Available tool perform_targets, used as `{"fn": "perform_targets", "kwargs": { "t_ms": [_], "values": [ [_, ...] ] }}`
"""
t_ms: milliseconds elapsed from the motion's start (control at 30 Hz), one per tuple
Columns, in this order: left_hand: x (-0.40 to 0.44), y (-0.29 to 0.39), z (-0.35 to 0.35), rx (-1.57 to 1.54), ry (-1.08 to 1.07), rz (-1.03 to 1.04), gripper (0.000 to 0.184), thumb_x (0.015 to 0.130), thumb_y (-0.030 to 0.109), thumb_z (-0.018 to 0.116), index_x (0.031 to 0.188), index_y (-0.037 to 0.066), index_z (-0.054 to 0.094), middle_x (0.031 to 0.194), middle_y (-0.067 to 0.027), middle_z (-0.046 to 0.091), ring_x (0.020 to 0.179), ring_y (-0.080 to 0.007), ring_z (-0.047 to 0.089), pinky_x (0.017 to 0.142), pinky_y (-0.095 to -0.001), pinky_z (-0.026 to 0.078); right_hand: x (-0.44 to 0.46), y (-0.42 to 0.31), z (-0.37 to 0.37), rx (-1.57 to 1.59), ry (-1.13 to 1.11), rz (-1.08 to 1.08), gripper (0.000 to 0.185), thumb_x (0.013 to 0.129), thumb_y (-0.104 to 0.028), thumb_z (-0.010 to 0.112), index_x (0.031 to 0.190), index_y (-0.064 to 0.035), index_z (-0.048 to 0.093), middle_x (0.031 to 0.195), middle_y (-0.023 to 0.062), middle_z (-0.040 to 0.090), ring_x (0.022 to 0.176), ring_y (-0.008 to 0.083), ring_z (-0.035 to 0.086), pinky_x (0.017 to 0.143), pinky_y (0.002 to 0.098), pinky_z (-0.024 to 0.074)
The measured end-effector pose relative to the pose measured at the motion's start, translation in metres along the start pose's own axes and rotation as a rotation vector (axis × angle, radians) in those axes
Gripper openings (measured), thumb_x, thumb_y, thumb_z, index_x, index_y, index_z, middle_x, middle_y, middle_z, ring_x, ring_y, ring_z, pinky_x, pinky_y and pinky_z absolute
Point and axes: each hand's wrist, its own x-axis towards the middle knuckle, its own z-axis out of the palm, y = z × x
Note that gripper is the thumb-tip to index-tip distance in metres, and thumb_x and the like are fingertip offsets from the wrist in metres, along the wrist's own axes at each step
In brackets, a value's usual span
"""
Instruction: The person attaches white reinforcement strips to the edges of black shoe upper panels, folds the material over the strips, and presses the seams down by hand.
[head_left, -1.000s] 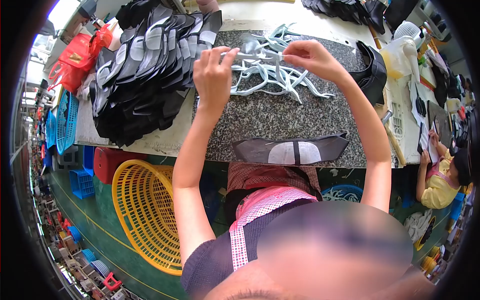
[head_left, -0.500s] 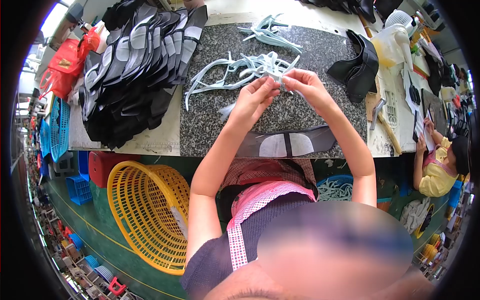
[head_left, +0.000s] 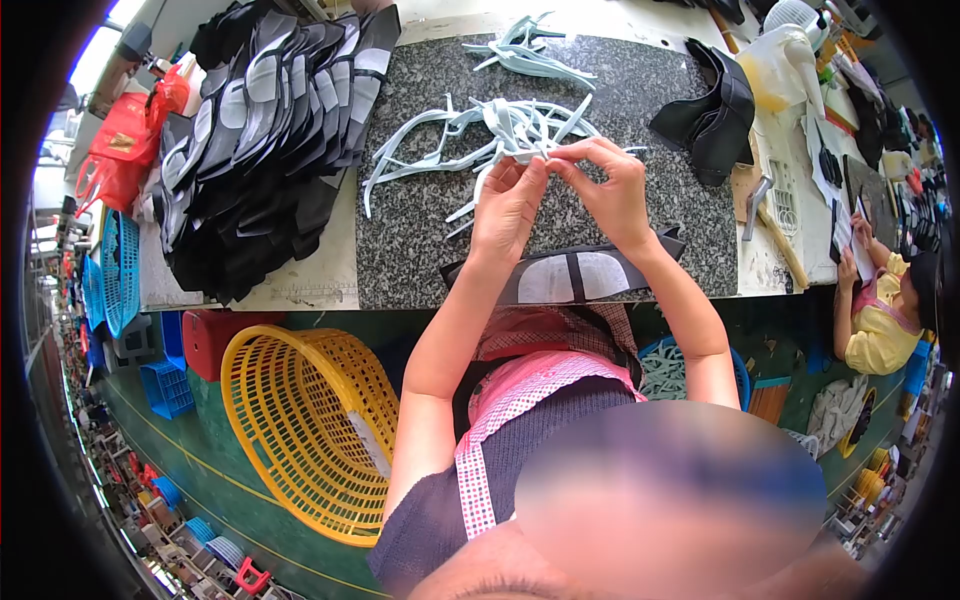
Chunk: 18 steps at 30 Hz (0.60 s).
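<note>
Both hands meet over a speckled granite slab (head_left: pixel 420 240), at the near edge of a tangle of pale blue strips (head_left: pixel 510 120). My left hand (head_left: pixel 507 212) is closed, its thumb and fingertips pinching a pale strip. My right hand (head_left: pixel 612 190) pinches at the same spot, its thumb and forefinger touching the left fingertips. The exact part between the fingers is small and partly hidden. Below my wrists, a dark grey cut piece with two light patches (head_left: pixel 548 280) lies along the slab's front edge.
A tall stack of black and grey pieces (head_left: pixel 270 130) stands left. More pale strips (head_left: pixel 530 52) lie at the back; black curved pieces (head_left: pixel 712 115) and a hammer (head_left: pixel 775 235) are right. A yellow basket (head_left: pixel 300 430) stands on the floor. A co-worker (head_left: pixel 885 310) sits far right.
My hands have drawn closer together, and the right hand has shifted left with its fingers bent over the left fingertips. The view has shifted slightly.
</note>
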Motion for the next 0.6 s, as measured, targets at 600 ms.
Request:
{"fn": "perform_targets", "kwargs": {
  "t_ms": [600],
  "values": [
    [-0.015,0.016,0.001,0.457,0.007,0.156,0.022,0.092,0.003,0.078,0.112,0.0,0.069,0.098,-0.0076,0.076,0.09,-0.0132,0.072,0.086,-0.0289,0.059,0.0,-0.012,-0.003,-0.077,0.101,-0.031,0.012,0.09,-0.01,0.076,0.099,-0.002,0.073,0.093,0.0101,0.071,0.081,0.0217,0.069,0.077,0.0352,0.0553]
  ]
}}
